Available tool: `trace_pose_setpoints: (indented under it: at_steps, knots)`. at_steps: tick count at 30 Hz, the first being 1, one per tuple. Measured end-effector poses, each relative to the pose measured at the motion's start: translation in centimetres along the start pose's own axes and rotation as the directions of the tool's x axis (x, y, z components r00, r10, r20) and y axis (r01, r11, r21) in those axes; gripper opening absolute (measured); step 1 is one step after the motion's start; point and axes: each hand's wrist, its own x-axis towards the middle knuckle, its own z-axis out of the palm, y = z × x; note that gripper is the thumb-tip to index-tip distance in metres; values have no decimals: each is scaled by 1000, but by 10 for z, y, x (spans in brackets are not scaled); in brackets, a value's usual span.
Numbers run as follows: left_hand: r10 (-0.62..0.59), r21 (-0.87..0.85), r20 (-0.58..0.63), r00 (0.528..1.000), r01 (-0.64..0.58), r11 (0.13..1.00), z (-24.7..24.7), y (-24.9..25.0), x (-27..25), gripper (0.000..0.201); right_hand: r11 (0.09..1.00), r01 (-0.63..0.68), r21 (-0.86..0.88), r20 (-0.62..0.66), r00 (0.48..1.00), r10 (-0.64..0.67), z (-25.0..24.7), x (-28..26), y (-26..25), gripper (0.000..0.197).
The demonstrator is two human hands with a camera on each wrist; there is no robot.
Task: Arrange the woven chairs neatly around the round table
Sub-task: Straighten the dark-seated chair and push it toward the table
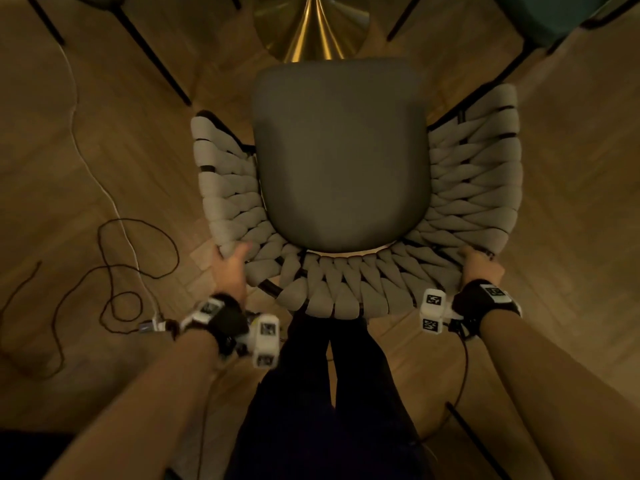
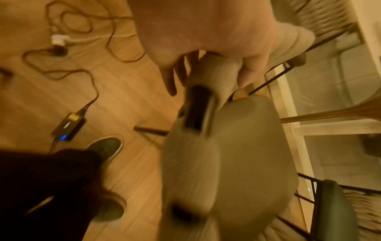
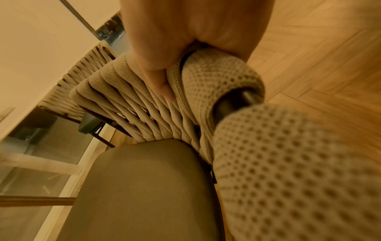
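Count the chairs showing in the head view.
3. The held chair is at centre, gripped by the left hand and right hand; second chair upper left; third chair upper right. Others may sit out of frame.

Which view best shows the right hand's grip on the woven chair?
Right wrist: the right hand wraps the woven chair rim, thumb inside. Head view shows the hand small, from behind; left wrist doesn't show it.

Table (image 1: 313, 26): only its brass base shows, cut by the top edge.
Left fingers (image 2: 171, 81): motion-blurred.
Right fingers (image 1: 476, 252): tips hidden behind the chair (image 1: 341, 154) weave.
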Motion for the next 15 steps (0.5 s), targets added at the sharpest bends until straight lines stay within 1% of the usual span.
trace_pose_setpoints:
  at_steps: [2,3,4,5,7,8,10,12,14,15]
  knots:
    - [-142,-53,42,989,144,988,9,-35,-21,49,1000,-18,-2,36,999,18,-1,-3,8,54]
    - [-225,-74,50,973,229,971,15,-47,-30,52,1000,-30,-2,39,999,30,-1,-5,14,54]
    - [-273,-82,34,961,275,958,19,-57,-31,62,999,-49,3,36,998,49,1,-8,20,54]
    - [-292,-90,3,956,291,952,20,-62,-30,70,997,-74,17,24,997,74,4,-11,27,52]
    - [-278,-84,-72,958,271,959,21,-68,-16,74,989,-142,43,-4,990,142,11,-21,33,52]
    - [-268,-59,-83,960,264,963,19,-66,-14,71,981,-179,73,6,984,179,13,-28,33,55]
    - [-224,-48,-79,971,220,974,15,-54,-17,56,967,-223,126,40,975,220,18,-43,32,60]
    - [-192,-27,-93,977,190,981,13,-45,-14,49,962,-229,151,57,973,223,24,-46,36,61]
    - [-148,44,-106,983,153,987,7,-38,-5,44,963,-233,137,78,971,224,32,-52,38,60]
    - [-144,23,-122,982,148,989,2,-33,0,41,962,-237,136,88,970,227,36,-54,40,59]
